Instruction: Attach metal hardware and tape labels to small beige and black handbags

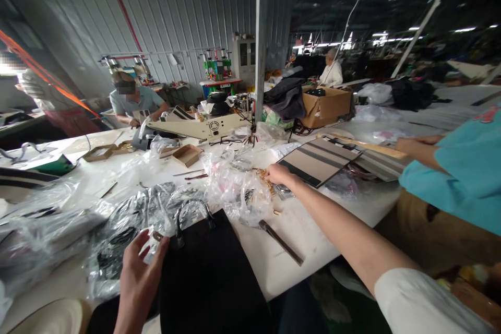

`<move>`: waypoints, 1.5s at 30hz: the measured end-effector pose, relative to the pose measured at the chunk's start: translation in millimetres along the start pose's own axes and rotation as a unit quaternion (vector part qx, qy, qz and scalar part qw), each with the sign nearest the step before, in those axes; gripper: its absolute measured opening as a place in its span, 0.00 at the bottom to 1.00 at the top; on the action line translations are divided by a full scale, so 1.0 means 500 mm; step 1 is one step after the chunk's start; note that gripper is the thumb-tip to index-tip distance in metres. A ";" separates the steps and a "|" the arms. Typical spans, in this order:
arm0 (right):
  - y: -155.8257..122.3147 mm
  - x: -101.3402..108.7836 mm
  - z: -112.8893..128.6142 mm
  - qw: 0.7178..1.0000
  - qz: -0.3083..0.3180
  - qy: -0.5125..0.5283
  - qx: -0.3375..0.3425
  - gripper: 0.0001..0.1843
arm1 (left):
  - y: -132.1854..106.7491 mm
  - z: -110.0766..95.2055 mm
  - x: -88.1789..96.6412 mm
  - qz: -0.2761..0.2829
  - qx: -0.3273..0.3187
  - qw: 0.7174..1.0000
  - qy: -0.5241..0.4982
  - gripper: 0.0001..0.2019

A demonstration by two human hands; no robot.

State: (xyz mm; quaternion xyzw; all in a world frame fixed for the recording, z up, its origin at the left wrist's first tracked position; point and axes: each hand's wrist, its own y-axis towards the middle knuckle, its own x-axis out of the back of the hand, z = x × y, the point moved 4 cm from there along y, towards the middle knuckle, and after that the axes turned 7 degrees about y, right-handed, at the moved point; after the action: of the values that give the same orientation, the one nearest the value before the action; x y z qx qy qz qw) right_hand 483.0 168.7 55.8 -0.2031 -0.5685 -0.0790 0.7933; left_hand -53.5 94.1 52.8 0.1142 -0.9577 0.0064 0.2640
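My left hand pinches a small brown piece between thumb and fingertips, beside the handle of a black bag. The bag lies at the table's front edge, its dark curved handle pointing away from me. Farther out, my right hand reaches into a small pile of gold-coloured metal pieces by a clear plastic bag. Its fingers are bent together over the pile, and their tips are partly hidden. A dark brown strip lies on the table below my right forearm.
Clear plastic wrapping covers much of the left side. A striped panel lies right of my hand, near a co-worker's turquoise sleeve. Beyond are a small open carton, a cream machine and a seated co-worker.
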 end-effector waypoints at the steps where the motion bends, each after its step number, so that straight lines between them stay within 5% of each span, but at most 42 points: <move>1: -0.003 0.002 0.002 1.000 -0.001 0.002 0.000 0.20 | -0.009 -0.013 0.008 -0.011 -0.026 0.999 0.014 0.54; 8: -0.021 0.038 0.014 0.997 -0.046 0.065 0.003 0.14 | -0.108 -0.106 0.063 -0.058 -0.209 0.976 0.028 0.30; 14: -0.077 0.096 -0.003 0.975 -0.120 0.186 0.027 0.09 | -0.155 -0.125 0.061 0.002 -0.196 0.980 -0.032 0.21; 18: -0.194 0.078 0.016 0.949 -0.112 0.290 0.054 0.19 | -0.173 -0.137 0.019 0.072 -0.224 0.970 -0.057 0.15; 20: -0.282 0.033 0.055 0.909 -0.088 0.401 0.075 0.25 | -0.190 -0.148 -0.006 0.092 -0.270 0.958 -0.038 0.16; 23: -0.430 -0.066 0.147 0.746 -0.016 0.659 0.093 0.27 | -0.225 -0.170 -0.038 0.127 -0.345 0.930 -0.004 0.23; 24: -0.478 -0.098 0.180 0.711 0.002 0.697 0.088 0.26 | -0.237 -0.176 -0.047 0.145 -0.367 0.919 0.004 0.25; 26: -0.559 -0.150 0.237 0.690 0.012 0.720 0.077 0.24 | -0.256 -0.185 -0.058 0.180 -0.400 0.899 0.001 0.26; 33: -0.690 -0.200 0.307 0.716 -0.045 0.691 0.090 0.20 | -0.302 -0.156 -0.037 0.215 -0.397 0.891 -0.040 0.21; 38: -0.714 -0.179 0.301 0.733 -0.007 0.669 0.125 0.20 | -0.324 -0.133 -0.022 0.226 -0.316 0.917 -0.095 0.12; 45: -0.723 -0.129 0.263 0.812 0.024 0.514 0.276 0.15 | -0.350 -0.128 -0.014 0.259 -0.252 0.925 -0.116 0.15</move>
State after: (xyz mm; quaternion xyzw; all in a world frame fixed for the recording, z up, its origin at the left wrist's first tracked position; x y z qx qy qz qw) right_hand 217.7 -110.9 115.0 0.0810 -0.0709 0.0074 0.9942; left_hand 23.5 -70.1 96.1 -0.2081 -0.9479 -0.1798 0.1606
